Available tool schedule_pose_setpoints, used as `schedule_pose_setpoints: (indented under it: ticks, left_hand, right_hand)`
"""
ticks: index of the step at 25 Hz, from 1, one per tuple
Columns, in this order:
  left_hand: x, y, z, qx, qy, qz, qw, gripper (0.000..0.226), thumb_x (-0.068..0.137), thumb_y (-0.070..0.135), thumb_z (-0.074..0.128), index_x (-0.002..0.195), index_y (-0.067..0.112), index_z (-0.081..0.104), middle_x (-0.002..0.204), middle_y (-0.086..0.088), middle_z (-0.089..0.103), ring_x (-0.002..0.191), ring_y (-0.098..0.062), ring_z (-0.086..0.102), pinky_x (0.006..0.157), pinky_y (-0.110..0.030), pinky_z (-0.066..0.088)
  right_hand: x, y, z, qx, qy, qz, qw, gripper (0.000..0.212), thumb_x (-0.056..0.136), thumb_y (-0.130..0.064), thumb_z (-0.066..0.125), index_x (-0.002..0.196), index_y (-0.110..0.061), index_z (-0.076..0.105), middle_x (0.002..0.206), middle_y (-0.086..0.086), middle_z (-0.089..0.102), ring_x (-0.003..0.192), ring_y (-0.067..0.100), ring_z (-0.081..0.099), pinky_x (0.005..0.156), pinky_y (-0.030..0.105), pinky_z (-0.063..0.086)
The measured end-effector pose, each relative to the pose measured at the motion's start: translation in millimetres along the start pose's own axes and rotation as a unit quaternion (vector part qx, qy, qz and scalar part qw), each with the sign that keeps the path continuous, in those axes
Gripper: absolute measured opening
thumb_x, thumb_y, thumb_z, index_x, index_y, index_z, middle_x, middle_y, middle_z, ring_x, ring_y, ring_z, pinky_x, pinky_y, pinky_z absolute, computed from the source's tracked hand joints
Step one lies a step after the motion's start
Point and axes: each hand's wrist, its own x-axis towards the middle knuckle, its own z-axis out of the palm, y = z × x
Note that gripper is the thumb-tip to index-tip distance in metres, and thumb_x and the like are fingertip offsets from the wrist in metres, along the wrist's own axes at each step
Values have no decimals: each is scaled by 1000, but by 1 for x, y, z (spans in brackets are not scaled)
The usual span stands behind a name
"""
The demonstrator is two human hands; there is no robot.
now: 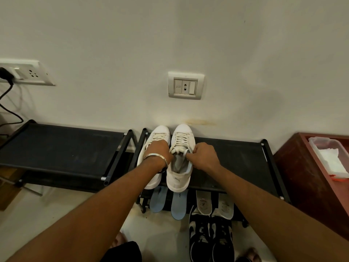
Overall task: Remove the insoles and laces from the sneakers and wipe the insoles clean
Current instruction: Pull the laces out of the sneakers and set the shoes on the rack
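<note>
Two white sneakers stand side by side on the black shoe rack, toes to the wall. The right sneaker has its lace threaded. My right hand pinches a lace end at the top eyelets. At the same sneaker's left edge my left hand, a metal bangle on its wrist, grips the lace and covers part of the left sneaker. Two blue insoles and two white insoles lie on the floor, leaning under the rack's front.
A second black rack stands to the left. A pair of black and white sneakers sits on the floor below. At right a brown cabinet carries a clear plastic box with white cloth. Wall sockets and a black cable are behind.
</note>
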Motion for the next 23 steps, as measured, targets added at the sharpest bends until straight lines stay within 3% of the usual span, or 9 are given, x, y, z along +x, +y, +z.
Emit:
schedule_pose_setpoints:
  ticks: [6,10,14,19,23]
  left_hand:
    - [2,0,10,8,32,1,999,19,83,23,64,66,16,57,57,0,50,60,-20,51,54,-27,37]
    - [0,4,12,57,53,20,997,9,89,19,57,90,14,64,88,-9,68,80,-25,64,66,-32,49]
    - [1,5,14,52,84,121,988,33,93,19,50,126,19,53,115,-7,59,95,-31,64,73,-38,51]
    - [17,6,7,82,73,167,980,20,93,25,52,109,19,61,116,-3,55,98,-29,61,73,-37,48]
    - [22,-8,8,-61,55,172,982,14,89,28,62,100,21,63,109,0,58,97,-22,57,80,-33,46]
  right_hand:
    - [-3,4,4,-16,32,-29,999,29,86,-39,67,90,-10,68,87,4,71,71,15,65,50,22,47]
    - [-3,1,6,-37,21,-13,999,34,87,-40,65,106,-12,65,98,4,70,82,19,66,68,33,59]
    - [-10,-3,11,-90,75,-123,985,35,94,-29,57,127,-20,55,121,5,56,100,22,60,83,34,54]
    - [-4,1,7,-52,67,-158,984,18,94,-22,59,109,-18,68,117,2,57,96,19,58,84,34,53]
    - [2,-5,-3,180,81,-77,977,14,95,-20,58,101,-14,68,101,0,65,87,12,60,75,24,51]
